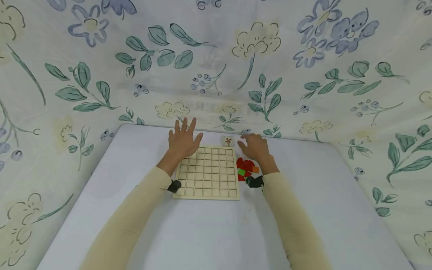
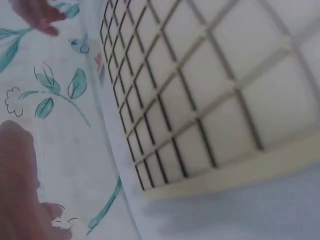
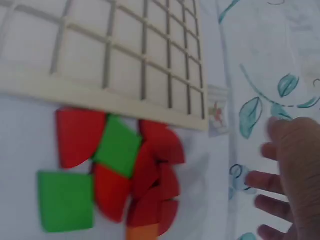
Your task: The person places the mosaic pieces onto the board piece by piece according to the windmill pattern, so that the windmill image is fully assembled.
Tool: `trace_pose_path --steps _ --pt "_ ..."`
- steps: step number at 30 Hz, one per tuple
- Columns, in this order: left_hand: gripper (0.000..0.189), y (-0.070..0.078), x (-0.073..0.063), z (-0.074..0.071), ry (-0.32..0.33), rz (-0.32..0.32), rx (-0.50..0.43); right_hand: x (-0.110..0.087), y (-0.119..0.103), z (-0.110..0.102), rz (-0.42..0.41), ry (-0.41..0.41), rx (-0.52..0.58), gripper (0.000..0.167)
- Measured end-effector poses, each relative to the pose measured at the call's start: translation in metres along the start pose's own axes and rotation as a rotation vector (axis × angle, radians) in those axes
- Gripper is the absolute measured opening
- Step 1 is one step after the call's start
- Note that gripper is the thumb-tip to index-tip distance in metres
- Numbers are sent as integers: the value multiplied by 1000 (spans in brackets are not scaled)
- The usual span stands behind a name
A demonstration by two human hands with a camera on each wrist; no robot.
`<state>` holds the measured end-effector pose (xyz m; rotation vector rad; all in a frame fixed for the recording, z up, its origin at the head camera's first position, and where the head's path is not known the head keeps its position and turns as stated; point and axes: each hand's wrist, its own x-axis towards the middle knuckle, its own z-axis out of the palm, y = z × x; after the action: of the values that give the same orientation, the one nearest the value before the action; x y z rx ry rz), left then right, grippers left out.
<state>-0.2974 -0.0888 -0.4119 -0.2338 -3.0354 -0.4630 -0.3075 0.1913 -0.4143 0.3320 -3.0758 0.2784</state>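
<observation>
"How were your fingers set?"

"My left hand (image 1: 183, 140) was spread over the wooden grid board's (image 1: 207, 175) upper-left corner, centre frame; contact could not be confirmed. My right hand (image 1: 255, 147) hung right of the pattern card (image 1: 227, 141), fingers apart, pinching nothing."

"Reason for layout? Obstructions?"

"Red rounded tiles (image 3: 80, 136), green tiles (image 3: 66, 201) and an orange tile (image 3: 142, 232) lay right of the board, probably for my right hand's reach; the card lay above it, presumably for viewing. My black wrist strap (image 1: 254, 182) masked some tiles."
</observation>
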Motion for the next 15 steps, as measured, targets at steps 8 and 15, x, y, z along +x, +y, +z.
trace_pose_path --steps 8,15 --pt "69 -34 -48 16 -148 125 -23 -24 16 25 -55 -186 52 34" --pt "68 -51 -81 27 -149 163 -55 -39 18 31 -130 -111 93 32"
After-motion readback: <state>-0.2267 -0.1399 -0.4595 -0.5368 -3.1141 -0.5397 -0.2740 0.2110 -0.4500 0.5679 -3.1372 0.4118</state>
